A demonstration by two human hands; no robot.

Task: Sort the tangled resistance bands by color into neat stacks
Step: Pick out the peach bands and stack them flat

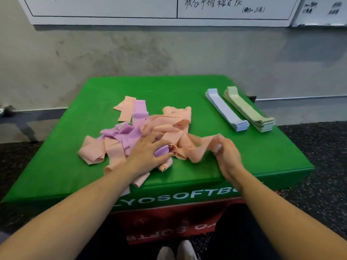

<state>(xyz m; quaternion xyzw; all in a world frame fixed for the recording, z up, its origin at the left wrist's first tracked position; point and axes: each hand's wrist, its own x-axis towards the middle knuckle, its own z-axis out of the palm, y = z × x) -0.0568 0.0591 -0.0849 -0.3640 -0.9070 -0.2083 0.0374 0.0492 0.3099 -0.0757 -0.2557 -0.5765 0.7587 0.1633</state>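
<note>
Wall [131, 53]: grey concrete, carrying a whiteboard [105, 8] with handwritten characters, too loose to read with certainty.

Green soft box [56, 156]: serving as the desk, its front face showing white lettering "YOSOFTB", the ends cut off by the arms. A red box [169, 218] is sitting beneath it, printed with partial lettering seen upside down.

Tangled pile [169, 126]: peach and purple resistance bands lying heaped at the middle of the green top.

Green stack [249, 109]: pale green bands lying flat and squared at the far right.

Blue stack [223, 109]: pale blue bands lying just beside the green stack, on its left.

Left hand [148, 152]: fingers spread, pressing down on the pile over a purple band.

Right hand [227, 152]: grip pinching the end of a peach band [199, 147], which is trailing out of the pile; blurred.
</note>
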